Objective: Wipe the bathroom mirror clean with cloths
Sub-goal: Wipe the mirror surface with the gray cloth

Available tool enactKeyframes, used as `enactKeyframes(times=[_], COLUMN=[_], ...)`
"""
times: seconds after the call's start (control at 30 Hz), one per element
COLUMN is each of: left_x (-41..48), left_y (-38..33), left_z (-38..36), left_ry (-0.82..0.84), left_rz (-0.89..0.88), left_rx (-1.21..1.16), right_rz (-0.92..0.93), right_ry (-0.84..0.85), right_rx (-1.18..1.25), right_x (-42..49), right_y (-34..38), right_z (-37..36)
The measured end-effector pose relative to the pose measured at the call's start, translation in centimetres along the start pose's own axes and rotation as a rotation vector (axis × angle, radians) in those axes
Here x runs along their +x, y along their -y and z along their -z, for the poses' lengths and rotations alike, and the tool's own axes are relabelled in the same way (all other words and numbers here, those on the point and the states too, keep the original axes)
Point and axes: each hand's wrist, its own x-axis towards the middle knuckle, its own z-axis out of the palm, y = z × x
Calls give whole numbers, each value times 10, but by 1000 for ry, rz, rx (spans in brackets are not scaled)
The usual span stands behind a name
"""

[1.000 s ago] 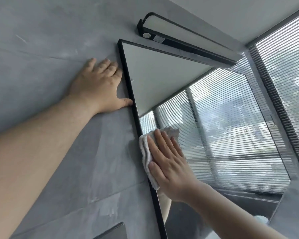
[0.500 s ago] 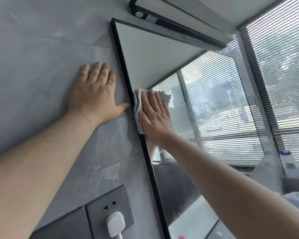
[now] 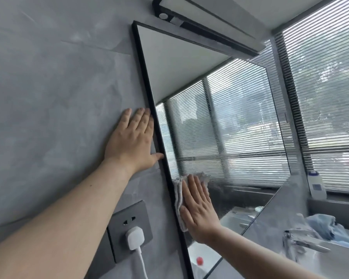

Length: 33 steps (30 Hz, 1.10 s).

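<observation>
A black-framed mirror [image 3: 220, 121] hangs on a grey wall and reflects slatted window blinds. My right hand [image 3: 199, 212] lies flat with straight fingers on a white cloth [image 3: 178, 202], pressing it to the glass close to the mirror's left frame, in the lower part. My left hand [image 3: 132, 141] rests flat on the grey wall just left of the frame, its thumb touching the frame's edge. A streaky, misty band crosses the glass to the right of the cloth.
A grey wall socket [image 3: 129, 228] with a white plug and cable [image 3: 135, 237] sits below my left arm. A black light bar [image 3: 206, 23] is mounted above the mirror. A blue cloth [image 3: 326, 226], a tap [image 3: 302, 241] and a white bottle [image 3: 316, 184] are at the right.
My right hand has slid the cloth down along the left edge of the mirror, after first moving up. My left hand stays flat on the wall.
</observation>
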Motion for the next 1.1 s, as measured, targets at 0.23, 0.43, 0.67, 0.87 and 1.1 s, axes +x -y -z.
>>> enactKeyframes(times=[0.23, 0.43, 0.67, 0.87, 1.1], left_x=[1, 3, 1, 1, 1], left_y=[-1, 0, -3, -4, -3], left_z=[-7, -13, -13, -8, -11], left_ry=[-42, -68, -60, -51, -51], left_rz=[3, 16, 19, 16, 16], left_rx=[22, 72, 86, 89, 103], right_rz=[-248, -176, -118, -193, -284], right_ry=[-98, -92, -19, -29, -64], right_rx=[123, 69, 58, 76, 145], right_x=[129, 97, -70, -52, 37], right_y=[29, 22, 23, 30, 52], right_z=[52, 33, -38, -31, 13])
